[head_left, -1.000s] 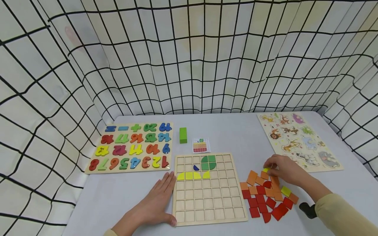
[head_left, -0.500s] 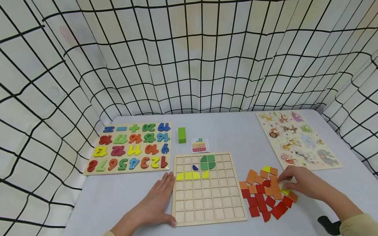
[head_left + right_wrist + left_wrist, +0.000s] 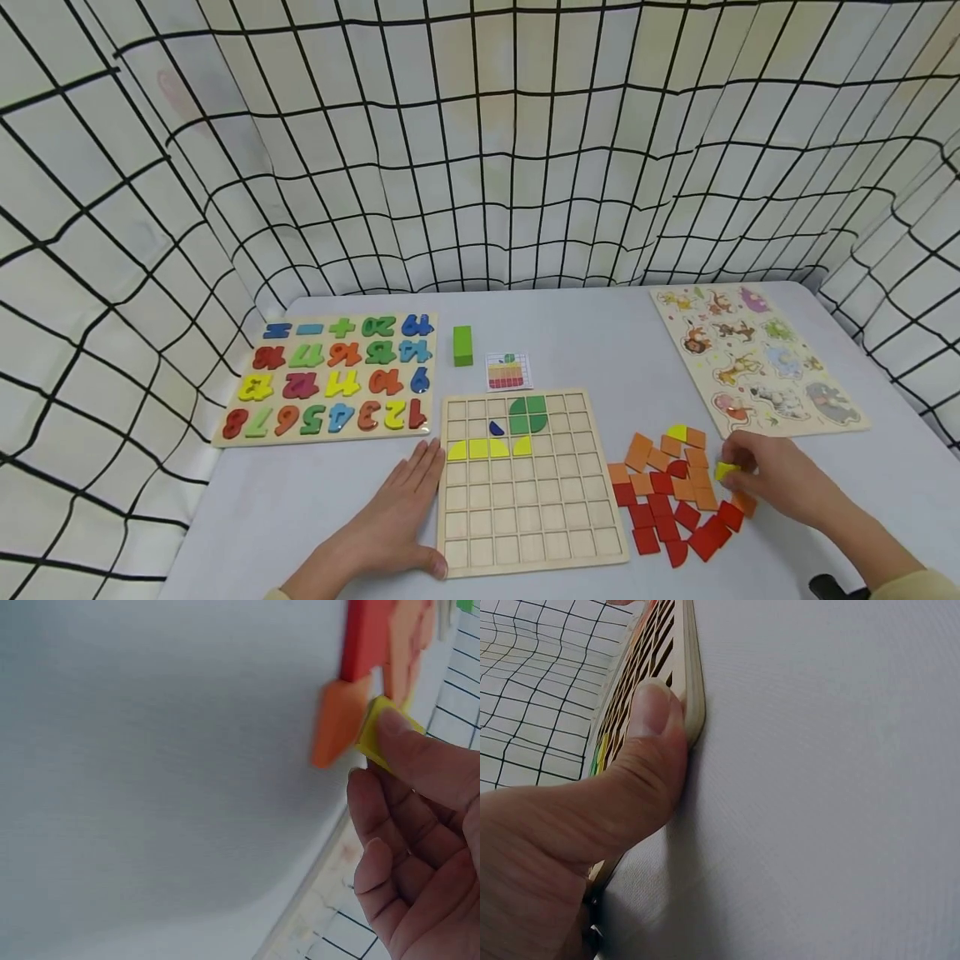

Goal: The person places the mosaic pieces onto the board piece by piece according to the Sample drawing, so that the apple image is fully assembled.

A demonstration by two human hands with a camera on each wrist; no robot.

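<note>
My right hand (image 3: 780, 475) pinches a yellow square tile (image 3: 370, 736) between thumb and fingers, at the right side of a loose pile of red and orange tiles (image 3: 662, 505). My left hand (image 3: 397, 512) lies flat with straight fingers along the left edge of the wooden grid board (image 3: 534, 568), its thumb (image 3: 649, 712) touching the board's near corner. On the board sit a green shape (image 3: 529, 415) of several tiles, a small dark blue piece (image 3: 497, 427) and a row of yellow tiles (image 3: 478, 448). A yellow quarter-round tile (image 3: 677, 432) lies at the pile's far end.
A small pattern card (image 3: 508, 372) and a green block (image 3: 462, 346) stand beyond the board. The number puzzle (image 3: 330, 375) is at the left, the animal puzzle (image 3: 761, 358) at the right. Black netting (image 3: 513, 158) over white cloth encloses the table's back and sides.
My right hand has left the yellow quarter-round tile at the pile's far end, come nearer, and picked up the yellow square. My left hand stays on the board's edge.
</note>
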